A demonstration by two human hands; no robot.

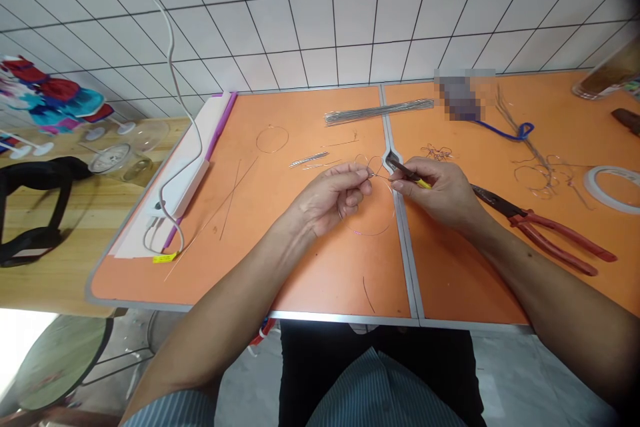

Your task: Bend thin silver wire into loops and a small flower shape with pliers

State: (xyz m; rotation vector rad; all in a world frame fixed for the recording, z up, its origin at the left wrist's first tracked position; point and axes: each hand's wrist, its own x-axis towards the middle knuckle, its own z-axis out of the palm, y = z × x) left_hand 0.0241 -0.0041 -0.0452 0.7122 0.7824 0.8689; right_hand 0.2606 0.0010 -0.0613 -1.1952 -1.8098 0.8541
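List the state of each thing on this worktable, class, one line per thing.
left hand, pinching the wire loop
right hand, gripping the yellow-handled pliers
wire loop, held in the left hand
yellow-handled pliers, tips at the wire
red-handled pliers, lying on the table, handles slightly apart
straight wires, bundled, lying flat
tape roll, lying flat

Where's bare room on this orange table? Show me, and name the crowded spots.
Bare orange shows between the white power strip and the loose wire ring, and between the metal divider and the right forearm. Crowded: around the left hand and right hand, and far right, where wire tangles, the red-handled pliers and a tape roll lie.
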